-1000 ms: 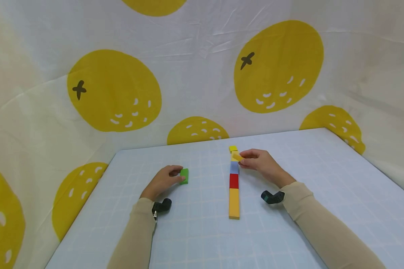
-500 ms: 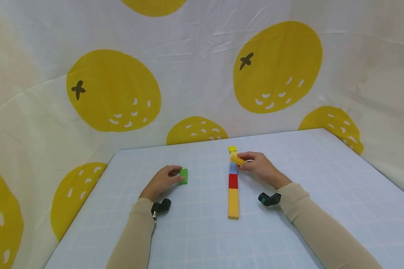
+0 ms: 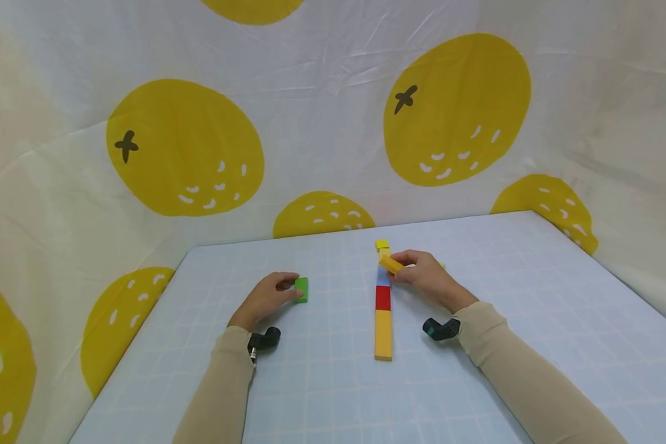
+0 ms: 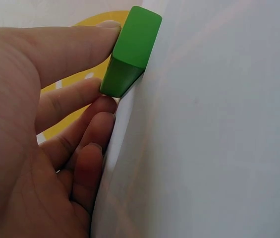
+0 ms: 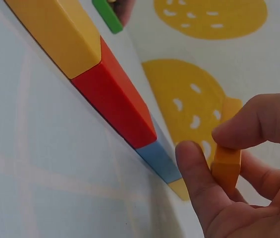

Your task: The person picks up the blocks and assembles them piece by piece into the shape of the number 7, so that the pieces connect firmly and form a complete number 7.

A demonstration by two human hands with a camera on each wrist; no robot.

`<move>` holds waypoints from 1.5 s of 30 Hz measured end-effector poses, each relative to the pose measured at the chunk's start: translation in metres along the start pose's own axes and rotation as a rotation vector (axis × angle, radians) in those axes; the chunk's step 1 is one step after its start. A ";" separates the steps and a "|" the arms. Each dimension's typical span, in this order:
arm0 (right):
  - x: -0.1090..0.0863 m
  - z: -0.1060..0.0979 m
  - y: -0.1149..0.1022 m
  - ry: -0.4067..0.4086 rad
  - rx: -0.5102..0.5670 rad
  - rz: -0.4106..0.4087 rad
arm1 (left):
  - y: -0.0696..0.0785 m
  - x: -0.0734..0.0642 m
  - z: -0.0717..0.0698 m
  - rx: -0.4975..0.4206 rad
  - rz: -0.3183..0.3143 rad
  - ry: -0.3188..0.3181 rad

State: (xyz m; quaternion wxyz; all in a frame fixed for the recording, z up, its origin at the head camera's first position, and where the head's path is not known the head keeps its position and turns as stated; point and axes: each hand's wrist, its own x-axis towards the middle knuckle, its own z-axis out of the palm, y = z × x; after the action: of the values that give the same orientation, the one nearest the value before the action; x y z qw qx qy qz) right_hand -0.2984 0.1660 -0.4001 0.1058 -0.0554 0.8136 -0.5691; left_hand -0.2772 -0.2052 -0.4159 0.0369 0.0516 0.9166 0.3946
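My left hand (image 3: 265,301) pinches a green block (image 4: 132,47) between thumb and fingers, low over the cloth left of a row of blocks. Thumb and fingers of my right hand (image 3: 433,282) hold an orange-yellow block (image 5: 226,166), tilted, above the row's far part. Going away from me, the row has a long orange-yellow block (image 3: 383,336), a red block (image 3: 383,298), a blue block (image 3: 383,277), a pale yellow block (image 3: 385,252) and a bright yellow block (image 3: 382,245). The held block and right fingers partly cover the blue and pale yellow ones.
A pale blue checked cloth (image 3: 322,382) covers the table. Behind it hangs a white curtain (image 3: 322,123) with large yellow fruit prints. A light green bit (image 3: 442,265) shows just beyond the right hand, mostly hidden. Each wrist carries a black camera.
My right hand has drawn slightly nearer with the orange-yellow block, which has turned a little and now overlaps the blue block's far end. The left hand has stayed on the green block.
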 end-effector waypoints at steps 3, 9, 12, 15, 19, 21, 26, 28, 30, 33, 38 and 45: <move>0.001 0.000 -0.002 -0.009 0.004 -0.023 | 0.000 -0.001 -0.002 -0.002 0.005 0.001; 0.004 -0.002 -0.005 -0.026 -0.024 -0.056 | -0.001 -0.002 -0.005 -0.003 -0.005 0.007; 0.007 -0.004 -0.008 -0.019 -0.041 -0.064 | -0.001 -0.003 -0.005 -0.005 -0.002 0.012; 0.011 -0.005 -0.011 -0.011 -0.030 -0.076 | -0.002 -0.003 -0.003 -0.018 0.000 0.008; 0.018 -0.007 -0.015 -0.029 -0.005 -0.131 | -0.002 -0.003 -0.001 -0.032 -0.003 0.007; 0.022 -0.007 -0.018 -0.036 0.007 -0.159 | -0.002 -0.004 -0.001 -0.034 -0.008 0.015; 0.031 -0.006 -0.023 -0.018 0.003 -0.156 | -0.006 -0.004 -0.001 -0.021 -0.033 0.013; 0.036 -0.005 -0.024 -0.007 -0.009 -0.149 | -0.007 -0.004 -0.001 -0.021 -0.039 0.008; 0.040 -0.004 -0.026 0.002 -0.033 -0.149 | -0.007 -0.005 -0.002 -0.023 -0.032 0.006; 0.048 -0.003 -0.027 0.003 -0.062 -0.158 | -0.006 -0.005 -0.003 -0.030 -0.030 0.009; 0.059 -0.004 -0.031 0.006 -0.123 -0.183 | -0.005 -0.003 -0.003 -0.023 -0.011 0.007; 0.076 -0.005 -0.032 0.014 -0.193 -0.209 | -0.002 0.004 -0.003 -0.016 0.012 0.001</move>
State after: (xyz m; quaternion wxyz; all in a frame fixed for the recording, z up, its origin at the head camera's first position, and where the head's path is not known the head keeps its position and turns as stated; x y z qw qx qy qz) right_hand -0.3743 0.1441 -0.3768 0.0343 -0.1459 0.8550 -0.4965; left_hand -0.2815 -0.2082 -0.4160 0.0343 0.0565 0.9132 0.4021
